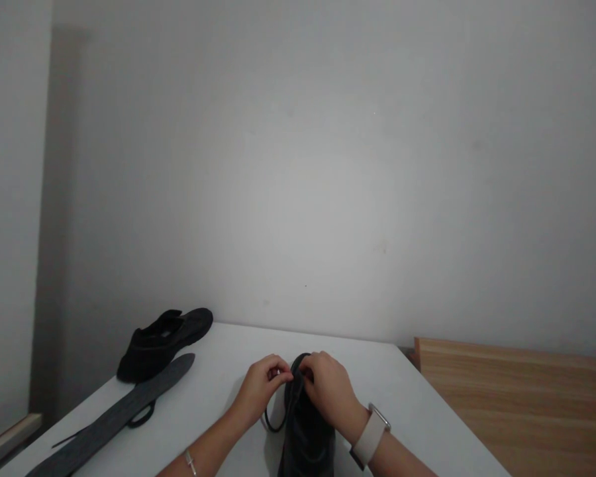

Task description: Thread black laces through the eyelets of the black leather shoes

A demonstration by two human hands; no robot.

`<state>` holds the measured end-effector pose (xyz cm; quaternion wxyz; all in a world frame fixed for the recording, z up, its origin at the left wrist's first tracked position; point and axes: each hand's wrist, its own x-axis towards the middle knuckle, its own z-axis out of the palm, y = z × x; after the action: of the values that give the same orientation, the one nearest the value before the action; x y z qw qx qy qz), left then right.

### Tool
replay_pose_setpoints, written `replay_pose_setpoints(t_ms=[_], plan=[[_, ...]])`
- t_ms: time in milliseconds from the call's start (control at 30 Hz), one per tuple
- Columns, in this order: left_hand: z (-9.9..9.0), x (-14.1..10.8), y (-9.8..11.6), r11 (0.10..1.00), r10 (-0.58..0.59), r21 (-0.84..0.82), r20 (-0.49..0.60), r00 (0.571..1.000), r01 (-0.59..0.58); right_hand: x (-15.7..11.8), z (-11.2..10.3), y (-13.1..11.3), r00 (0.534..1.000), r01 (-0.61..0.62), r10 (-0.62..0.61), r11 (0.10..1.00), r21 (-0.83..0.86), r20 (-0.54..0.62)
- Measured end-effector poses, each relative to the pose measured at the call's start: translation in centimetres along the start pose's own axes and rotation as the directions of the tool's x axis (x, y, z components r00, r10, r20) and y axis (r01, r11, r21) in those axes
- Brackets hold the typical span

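Note:
A black shoe (308, 440) stands at the near middle of the white table, its lower part cut off by the frame's bottom edge. A thin black shoelace (277, 427) hangs in a loop from its left side. My left hand (263, 384) pinches at the shoe's upper left edge, thumb and forefinger closed on what looks like the lace. Over the shoe's top right, my right hand (328, 387) has its fingers curled and pressed onto the upper near the lacing. Its fingertips are partly hidden.
Another black shoe (153, 348) lies at the table's far left. Beside it, a long dark grey strip (124, 411) stretches toward the near left, with a black loop (142, 416) under it. A wooden panel (501, 391) stands right of the white table (402, 384), and a grey wall rises behind.

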<state>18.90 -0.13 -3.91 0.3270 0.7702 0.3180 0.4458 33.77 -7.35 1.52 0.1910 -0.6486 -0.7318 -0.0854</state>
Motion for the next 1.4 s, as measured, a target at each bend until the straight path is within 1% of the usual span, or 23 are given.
replay_pose_setpoints(t_ms=[100, 233, 300, 400, 467, 533, 633, 700, 767, 800, 833, 867, 900, 933, 967, 1000, 1067, 1133, 1167, 1200, 1267, 1333, 1400], plan=[[-0.1, 0.0, 0.1, 1.0, 0.005, -0.006, 0.003, 1.0, -0.005, -0.3, 0.0, 0.1, 0.999, 0.014, -0.012, 0.999, 0.035, -0.043], [-0.8, 0.0, 1.5, 0.988, 0.126, 0.091, -0.033, 0.991, -0.123, -0.3, -0.9, 0.7, 0.994, 0.003, 0.013, 0.99, 0.144, -0.111], [-1.0, 0.2, 2.8, 0.972, 0.2, 0.134, -0.017, 0.98, -0.196, -0.3, -1.9, 1.1, 0.989, 0.015, 0.022, 0.969, 0.245, -0.15], [-1.0, 0.5, 4.8, 0.948, 0.266, 0.158, 0.075, 0.961, -0.275, -0.4, -4.0, 1.2, 0.974, 0.064, 0.035, 0.906, 0.419, -0.224], [-0.9, 0.8, 6.1, 0.949, 0.266, 0.144, 0.104, 0.958, -0.279, -0.5, -5.4, 1.2, 0.959, 0.112, 0.041, 0.854, 0.509, -0.279], [-1.1, 1.1, 7.4, 0.971, 0.227, 0.056, 0.091, 0.97, -0.232, -0.7, -6.8, 1.3, 0.943, 0.159, 0.045, 0.81, 0.564, -0.331], [-2.3, 1.6, 9.4, 0.962, 0.147, -0.235, 0.012, 0.989, -0.14, -1.0, -9.1, 1.9, 0.903, 0.221, 0.103, 0.723, 0.655, -0.418], [-3.4, 2.0, 10.4, 0.907, 0.095, -0.407, -0.061, 0.994, -0.112, -1.3, -10.7, 2.4, 0.853, 0.287, 0.191, 0.604, 0.744, -0.485], [-4.4, 2.3, 11.1, 0.857, 0.056, -0.503, -0.13, 0.99, -0.114, -1.6, -12.2, 2.8, 0.794, 0.381, 0.283, 0.46, 0.802, -0.539], [-4.9, 2.4, 11.1, 0.842, 0.048, -0.525, -0.157, 0.986, -0.125, -1.8, -12.8, 3.1, 0.765, 0.422, 0.318, 0.409, 0.809, -0.56], [-5.2, 2.5, 11.1, 0.837, 0.051, -0.528, -0.183, 0.982, -0.142, -2.0, -13.2, 3.4, 0.738, 0.456, 0.344, 0.382, 0.804, -0.581], [-5.4, 2.6, 10.9, 0.844, 0.061, -0.513, -0.202, 0.978, -0.158, -2.2, -13.4, 3.6, 0.719, 0.47, 0.358, 0.381, 0.796, -0.596], [-5.5, 2.6, 10.6, 0.861, 0.072, -0.48, -0.213, 0.974, -0.169, -2.3, -13.4, 4.0, 0.708, 0.459, 0.365, 0.412, 0.787, -0.604], [-5.6, 2.5, 10.3, 0.888, 0.083, -0.428, -0.214, 0.973, -0.17, -2.5, -13.1, 4.3, 0.706, 0.425, 0.363, 0.472, 0.773, -0.609], [-5.5, 2.4, 10.0, 0.919, 0.092, -0.359, -0.204, 0.975, -0.162, -2.6, -12.6, 4.7, 0.713, 0.373, 0.345, 0.55, 0.747, -0.61], [-5.4, 2.2, 9.6, 0.951, 0.093, -0.274, -0.182, 0.979, -0.141, -2.7, -11.8, 5.1, 0.734, 0.308, 0.313, 0.638, 0.706, -0.603], [-4.9, 1.6, 8.9, 0.995, 0.063, -0.074, -0.097, 0.993, -0.071, -2.9, -9.8, 5.6, 0.815, 0.163, 0.227, 0.793, 0.587, -0.533], [-4.2, 0.9, 8.0, 0.994, 0.005, 0.112, 0.023, 1.0, -0.008, -3.2, -7.6, 5.7, 0.916, 0.054, 0.152, 0.871, 0.488, -0.371], [-3.8, 0.6, 7.6, 0.984, -0.03, 0.175, 0.084, 0.996, 0.015, -3.4, -6.6, 5.6, 0.955, 0.014, 0.127, 0.884, 0.467, -0.269], [-3.4, 0.3, 7.1, 0.976, -0.064, 0.215, 0.139, 0.988, 0.033, -3.5, -5.6, 5.4, 0.979, -0.018, 0.109, 0.888, 0.459, -0.173], [-2.8, 0.0, 6.1, 0.973, -0.111, 0.223, 0.22, 0.969, 0.061, -3.8, -3.9, 4.9, 0.996, -0.066, 0.085, 0.884, 0.463, -0.02], [-2.3, -0.1, 5.3, 0.986, -0.128, 0.141, 0.264, 0.956, 0.094, -3.8, -2.9, 4.6, 0.995, -0.093, 0.07, 0.862, 0.498, 0.065], [-2.1, -0.2, 4.8, 0.99, -0.139, 0.014, 0.291, 0.947, 0.141, -3.7, -2.4, 4.5, 0.994, -0.094, 0.046, 0.813, 0.574, 0.097]])
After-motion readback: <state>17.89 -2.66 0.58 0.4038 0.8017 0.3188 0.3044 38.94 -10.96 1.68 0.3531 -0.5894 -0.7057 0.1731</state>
